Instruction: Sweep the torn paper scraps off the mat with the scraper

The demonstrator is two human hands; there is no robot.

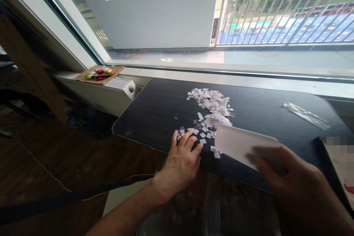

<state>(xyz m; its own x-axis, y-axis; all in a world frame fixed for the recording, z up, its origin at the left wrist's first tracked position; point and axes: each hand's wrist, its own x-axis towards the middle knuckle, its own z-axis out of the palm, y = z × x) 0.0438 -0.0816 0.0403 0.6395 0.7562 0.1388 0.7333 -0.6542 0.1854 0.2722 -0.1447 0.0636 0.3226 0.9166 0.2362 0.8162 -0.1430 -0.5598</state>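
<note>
A heap of small cut paper pieces (214, 104), mostly white with pinkish marks, spreads over the dark tabletop (155, 110). My left hand (184, 158) reaches over the table's near edge. Its fingers are bent and apart, the fingertips down among a few stray pieces, with nothing visibly gripped. Between the thumb and fingers of my right hand (298, 182) is a pale flat card (243, 143) with rounded corners. The card slants down to the left, its far edge at the near side of the heap. Part of it is hidden by my fingers.
A clear plastic wrapper (306, 115) lies on the table's right side. Beneath the near edge is a see-through container (177, 215) holding a few pieces. A radiator (121, 87) with cardboard (80, 75) and colourful items on top stands left. The window (166, 25) borders the back.
</note>
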